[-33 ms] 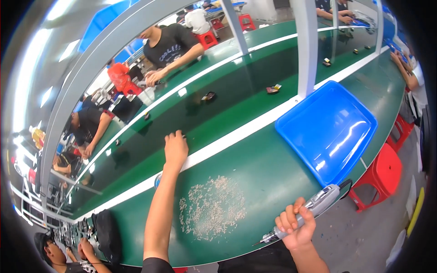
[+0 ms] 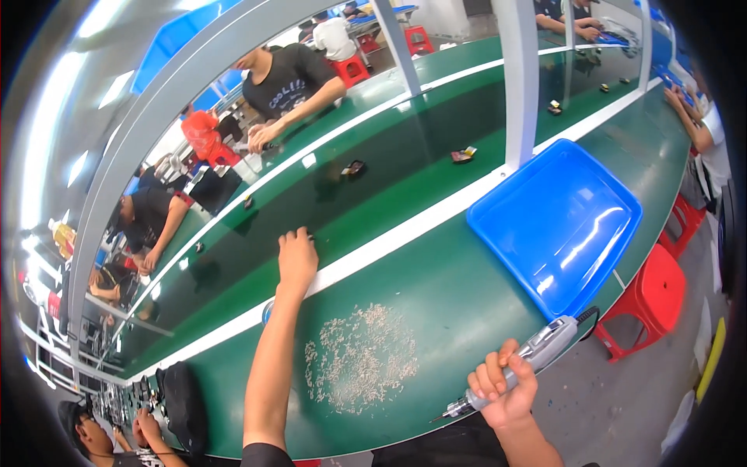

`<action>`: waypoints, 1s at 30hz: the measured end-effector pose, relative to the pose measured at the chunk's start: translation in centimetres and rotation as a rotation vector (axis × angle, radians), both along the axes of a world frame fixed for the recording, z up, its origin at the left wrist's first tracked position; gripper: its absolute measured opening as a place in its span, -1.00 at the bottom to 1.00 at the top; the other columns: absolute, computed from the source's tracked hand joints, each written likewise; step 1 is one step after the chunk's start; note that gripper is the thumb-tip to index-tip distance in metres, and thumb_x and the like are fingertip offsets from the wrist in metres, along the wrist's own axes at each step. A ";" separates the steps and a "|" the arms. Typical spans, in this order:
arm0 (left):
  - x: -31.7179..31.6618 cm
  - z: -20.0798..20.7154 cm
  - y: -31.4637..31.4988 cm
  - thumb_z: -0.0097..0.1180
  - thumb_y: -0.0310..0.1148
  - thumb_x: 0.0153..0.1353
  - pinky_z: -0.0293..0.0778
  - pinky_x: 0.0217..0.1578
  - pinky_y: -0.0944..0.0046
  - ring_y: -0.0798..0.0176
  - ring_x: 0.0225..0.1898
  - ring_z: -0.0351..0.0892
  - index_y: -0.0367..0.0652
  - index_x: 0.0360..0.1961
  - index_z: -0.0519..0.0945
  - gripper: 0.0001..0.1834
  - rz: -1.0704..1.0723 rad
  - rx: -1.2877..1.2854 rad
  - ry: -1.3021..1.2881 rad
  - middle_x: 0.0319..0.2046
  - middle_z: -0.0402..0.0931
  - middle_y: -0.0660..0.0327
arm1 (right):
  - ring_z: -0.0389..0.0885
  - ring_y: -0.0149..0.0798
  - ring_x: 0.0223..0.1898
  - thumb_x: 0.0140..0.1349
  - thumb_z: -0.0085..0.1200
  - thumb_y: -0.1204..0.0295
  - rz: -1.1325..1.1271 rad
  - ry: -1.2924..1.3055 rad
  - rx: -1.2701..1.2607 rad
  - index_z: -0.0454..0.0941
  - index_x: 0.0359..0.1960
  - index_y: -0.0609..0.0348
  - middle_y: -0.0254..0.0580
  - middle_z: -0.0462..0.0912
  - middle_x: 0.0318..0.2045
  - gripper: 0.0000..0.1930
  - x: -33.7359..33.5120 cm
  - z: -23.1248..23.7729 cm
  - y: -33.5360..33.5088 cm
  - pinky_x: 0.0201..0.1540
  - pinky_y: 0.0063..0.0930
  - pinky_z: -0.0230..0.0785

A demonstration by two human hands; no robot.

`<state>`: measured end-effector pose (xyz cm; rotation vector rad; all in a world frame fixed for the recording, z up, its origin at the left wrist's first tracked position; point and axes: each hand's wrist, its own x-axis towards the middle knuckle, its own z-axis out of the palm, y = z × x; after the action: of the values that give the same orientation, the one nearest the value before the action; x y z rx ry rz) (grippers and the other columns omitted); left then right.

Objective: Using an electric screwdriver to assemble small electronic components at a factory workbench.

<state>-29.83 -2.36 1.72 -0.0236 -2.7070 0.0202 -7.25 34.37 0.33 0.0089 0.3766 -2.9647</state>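
My right hand (image 2: 504,389) is wrapped round a grey electric screwdriver (image 2: 542,348). The tool lies aslant at the table's near edge, its thin bit pointing left and its black cord leaving the upper end. My left arm stretches forward past the white rail, and my left hand (image 2: 297,263) is over the dark green belt (image 2: 405,187), back up, fingers bent down. A small dark thing (image 2: 312,237) shows at its fingertips; most of it is hidden. Between my arms, many tiny pale screw-like pieces (image 2: 366,358) are spread on the green tabletop (image 2: 443,311).
A blue tray (image 2: 564,226) rests on the table at right, beside a white post (image 2: 520,93). Small dark parts (image 2: 463,156) lie along the belt. A red stool (image 2: 650,288) stands at right. Beside a black bag (image 2: 183,405) a co-worker sits at left; others work across the belt.
The view has shifted very slightly. My left hand sits a touch lower in the picture; my right hand still grips the screwdriver.
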 end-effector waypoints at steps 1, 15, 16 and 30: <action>0.2 0.3 0.4 0.06 -0.46 0.17 0.41 -0.04 -0.02 -0.19 -0.08 0.42 -0.34 -0.03 0.49 -0.67 -0.014 0.019 -0.029 -0.15 0.51 -0.14 | 0.21 -0.37 -0.71 0.33 -0.09 0.31 0.013 0.002 -0.006 0.37 -0.36 0.05 -0.35 0.26 -0.73 -0.86 0.1 -0.1 0.2 -0.49 -0.42 0.15; 19.0 2.2 20.8 0.12 -0.74 -0.17 0.52 -0.20 0.11 -0.08 -0.16 0.53 -0.42 -0.04 0.48 -0.47 -1.099 0.223 -0.248 -0.09 0.46 -0.04 | 0.26 -0.46 -0.70 0.37 -0.16 0.28 0.058 -0.028 0.108 0.32 -0.34 0.07 -0.41 0.27 -0.70 -0.82 2.7 0.2 0.4 -0.49 -0.48 0.22; 19.0 1.8 20.7 0.12 -0.74 -0.17 0.52 -0.20 0.11 -0.08 -0.16 0.53 -0.42 -0.04 0.48 -0.47 -1.114 0.250 -0.266 -0.09 0.46 -0.04 | 0.27 -0.46 -0.70 0.37 -0.17 0.29 0.060 -0.003 0.104 0.32 -0.33 0.06 -0.41 0.28 -0.70 -0.84 3.0 0.4 0.4 -0.48 -0.48 0.23; 18.7 2.2 23.3 0.17 -0.57 -0.12 0.51 -0.26 0.13 0.00 -0.19 0.47 -0.45 -0.12 0.51 -0.56 -1.034 0.248 -0.362 -0.19 0.41 -0.01 | 0.31 -0.40 -0.69 0.32 -0.07 0.43 0.047 -0.122 0.098 0.36 -0.30 0.13 -0.33 0.31 -0.71 -0.93 5.3 -1.1 0.5 -0.55 -0.49 0.17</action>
<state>-11.11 20.95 3.92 -1.4336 -2.6691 -0.6701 -1.97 34.84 -0.72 0.1890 0.4971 -2.8788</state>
